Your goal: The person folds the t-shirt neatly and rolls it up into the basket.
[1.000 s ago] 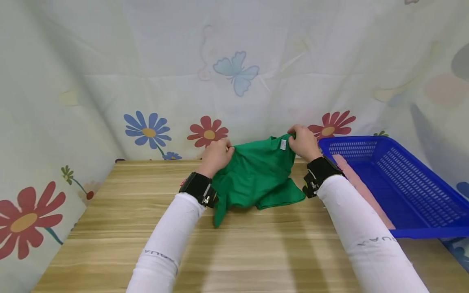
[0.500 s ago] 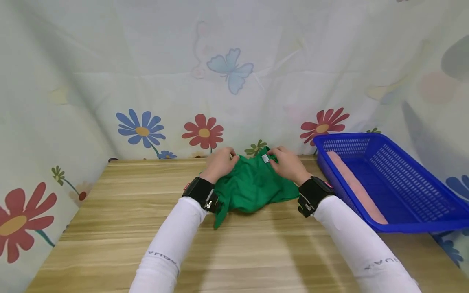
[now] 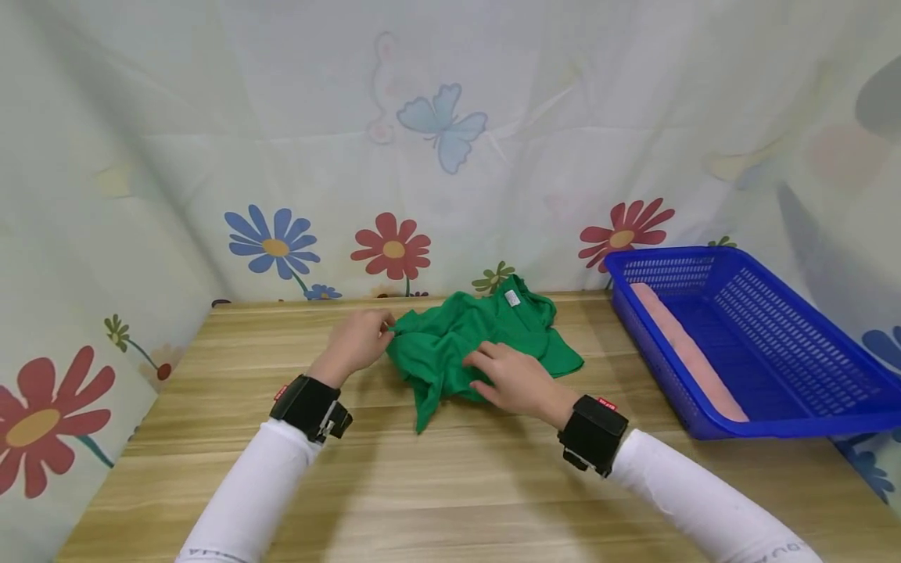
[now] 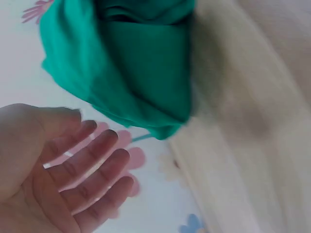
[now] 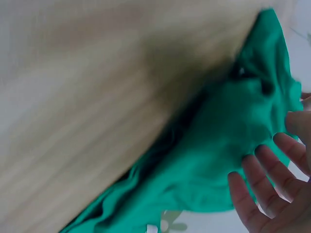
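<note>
A crumpled green garment [image 3: 486,324] with a small white label [image 3: 511,298] lies on the wooden table near its back edge. My left hand [image 3: 359,340] is at the garment's left end; in the left wrist view its relaxed fingers [image 4: 90,170] are apart from the green cloth [image 4: 146,73]. Over the garment's front part is my right hand [image 3: 517,379], palm down. The right wrist view has that hand's fingers [image 5: 265,179] loosely spread and overlapping the cloth [image 5: 214,145]. Neither hand grips anything.
To the right stands a blue plastic basket [image 3: 809,428] with perforated walls, and a rolled or folded pink cloth [image 3: 690,352] lies along its left side. Behind the wooden table [image 3: 436,500] hangs a curtain [image 3: 317,156] printed with flowers and a butterfly.
Both hands have let go of the garment's top edge, which they held up, and it has sunk onto the table. The left hand moved left; the right came nearer and leftward.
</note>
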Action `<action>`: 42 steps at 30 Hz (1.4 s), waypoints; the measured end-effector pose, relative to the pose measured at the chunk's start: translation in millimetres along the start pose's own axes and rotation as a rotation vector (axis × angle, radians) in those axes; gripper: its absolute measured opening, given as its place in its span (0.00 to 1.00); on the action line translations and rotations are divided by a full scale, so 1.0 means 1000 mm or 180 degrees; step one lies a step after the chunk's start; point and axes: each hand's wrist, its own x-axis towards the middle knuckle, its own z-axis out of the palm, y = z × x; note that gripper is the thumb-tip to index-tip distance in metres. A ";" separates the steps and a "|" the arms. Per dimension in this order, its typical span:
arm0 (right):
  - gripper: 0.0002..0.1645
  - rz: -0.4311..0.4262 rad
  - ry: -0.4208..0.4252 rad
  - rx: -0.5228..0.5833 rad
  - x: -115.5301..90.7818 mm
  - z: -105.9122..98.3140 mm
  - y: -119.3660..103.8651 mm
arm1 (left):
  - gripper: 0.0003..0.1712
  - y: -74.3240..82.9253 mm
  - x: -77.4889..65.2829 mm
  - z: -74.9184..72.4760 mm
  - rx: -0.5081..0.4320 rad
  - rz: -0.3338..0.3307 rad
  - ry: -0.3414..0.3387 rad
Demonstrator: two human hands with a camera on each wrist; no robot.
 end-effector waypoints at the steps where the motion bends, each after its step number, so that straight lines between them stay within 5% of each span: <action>1: 0.17 -0.0012 -0.0060 -0.0041 -0.001 0.003 -0.002 | 0.11 -0.002 -0.003 0.002 0.0028 -0.0009 -0.0050; 9: 0.23 -0.0003 -0.0190 -0.0231 -0.004 0.025 -0.005 | 0.13 -0.012 -0.014 0.024 0.0018 0.0038 -0.0240; 21: 0.14 0.0098 -0.0127 -0.0655 -0.005 0.042 -0.009 | 0.13 -0.004 -0.015 0.036 0.0164 0.0022 0.0049; 33: 0.06 0.0415 -0.0078 0.0281 0.009 -0.022 0.011 | 0.07 -0.012 -0.014 0.031 0.0083 -0.0113 0.0225; 42: 0.08 0.0627 0.0081 0.0313 0.025 -0.077 0.027 | 0.08 -0.007 -0.010 0.035 -0.0001 -0.0073 0.0249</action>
